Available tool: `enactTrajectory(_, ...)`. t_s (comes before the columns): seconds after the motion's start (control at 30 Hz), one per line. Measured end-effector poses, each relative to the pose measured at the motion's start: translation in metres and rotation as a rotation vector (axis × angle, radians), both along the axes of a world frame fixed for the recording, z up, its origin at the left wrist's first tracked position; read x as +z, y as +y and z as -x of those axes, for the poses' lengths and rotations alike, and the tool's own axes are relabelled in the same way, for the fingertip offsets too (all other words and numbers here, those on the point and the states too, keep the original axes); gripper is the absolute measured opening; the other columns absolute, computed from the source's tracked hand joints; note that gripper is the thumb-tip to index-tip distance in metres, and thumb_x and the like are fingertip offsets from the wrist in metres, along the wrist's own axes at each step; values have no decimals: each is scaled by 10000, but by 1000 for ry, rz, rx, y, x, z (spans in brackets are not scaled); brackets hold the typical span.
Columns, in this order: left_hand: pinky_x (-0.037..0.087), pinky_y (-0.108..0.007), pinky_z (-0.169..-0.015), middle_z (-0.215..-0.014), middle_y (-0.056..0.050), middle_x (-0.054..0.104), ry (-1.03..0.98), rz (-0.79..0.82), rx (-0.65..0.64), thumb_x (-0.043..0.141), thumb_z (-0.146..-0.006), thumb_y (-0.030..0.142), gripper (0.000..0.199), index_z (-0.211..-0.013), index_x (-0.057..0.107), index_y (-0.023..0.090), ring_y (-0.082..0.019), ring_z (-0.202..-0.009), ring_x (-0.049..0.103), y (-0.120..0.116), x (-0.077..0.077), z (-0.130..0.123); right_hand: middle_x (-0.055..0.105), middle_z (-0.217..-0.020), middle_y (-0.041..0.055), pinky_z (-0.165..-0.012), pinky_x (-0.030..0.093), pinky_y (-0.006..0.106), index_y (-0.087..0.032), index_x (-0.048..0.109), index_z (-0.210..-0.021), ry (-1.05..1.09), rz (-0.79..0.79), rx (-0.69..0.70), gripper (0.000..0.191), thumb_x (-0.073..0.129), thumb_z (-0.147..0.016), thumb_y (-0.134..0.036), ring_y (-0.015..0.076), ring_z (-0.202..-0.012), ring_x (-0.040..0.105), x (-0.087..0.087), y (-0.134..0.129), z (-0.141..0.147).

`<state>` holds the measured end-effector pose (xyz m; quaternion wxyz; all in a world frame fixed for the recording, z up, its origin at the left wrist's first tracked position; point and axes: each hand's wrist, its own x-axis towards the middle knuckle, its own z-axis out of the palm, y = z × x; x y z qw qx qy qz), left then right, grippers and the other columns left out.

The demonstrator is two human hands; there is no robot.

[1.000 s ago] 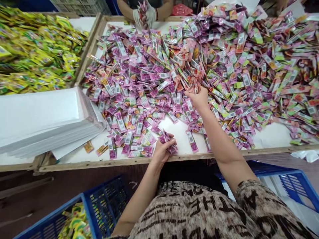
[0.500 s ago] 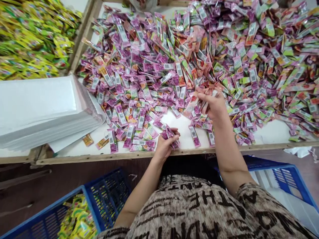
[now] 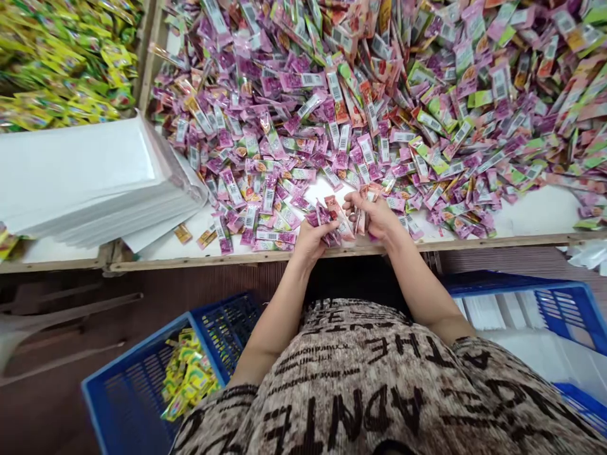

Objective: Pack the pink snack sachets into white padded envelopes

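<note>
Near the table's front edge, my left hand (image 3: 312, 240) is closed around several small purple sachets (image 3: 327, 222). Just to its right, my right hand (image 3: 374, 216) is closed on pinkish-red sachets (image 3: 361, 218), thumb and fingers pinching them. One pink sachet (image 3: 339, 217) stands between the two hands, its lower end close to the left thumb; which hand bears it I cannot tell. Beyond my hands spreads a big heap of purple, green and red sachets (image 3: 294, 120), many with barcodes showing. A few purple and green ones (image 3: 275, 237) lie left of my left hand.
A stack of white sheets or bags (image 3: 85, 177) stands at the left. Behind it, past a wooden divider (image 3: 149, 60), lie yellow-green packets (image 3: 61, 57). Below the table are a blue crate (image 3: 128, 379) with yellow packets and another blue crate (image 3: 569, 309) holding white material.
My right hand has come back from the heap toward my left hand, bringing the pinkish-red sachets. My left hand keeps its purple sachets. The camera view has tilted downward.
</note>
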<state>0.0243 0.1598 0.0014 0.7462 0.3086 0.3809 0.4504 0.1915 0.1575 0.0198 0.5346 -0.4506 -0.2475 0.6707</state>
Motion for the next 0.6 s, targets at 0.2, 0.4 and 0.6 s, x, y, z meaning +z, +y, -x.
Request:
enactTrajectory(0.2, 557, -295, -726, -802, -10, 729, 3, -9, -13, 841, -587, 127, 294, -848, 710, 162, -156, -708, 682, 1, -6, 3, 743, -836, 66, -705, 607, 342, -180, 687, -909, 187, 23, 140, 422, 793, -731, -548, 216, -838, 702, -11, -7, -8)
enactTrajectory(0.4, 553, -397, -870, -934, -63, 745, 0, 20, -136, 845, -602, 207, 351, -926, 714, 172, -267, -950, 709, 3, 1, 3, 728, -782, 24, -576, 584, 290, -187, 707, -998, 187, -2, 105, 471, 858, -667, -486, 163, -650, 675, -5, -10, 5)
enactTrajectory(0.6, 546, -378, -872, -931, -65, 744, -5, 18, -121, 864, -647, 252, 383, -991, 720, 164, -232, -912, 703, 2, 0, 3, 716, -765, 15, -527, 555, 237, -176, 698, -938, 131, 32, 34, 440, 865, -662, -476, 125, -604, 643, -7, -10, 15)
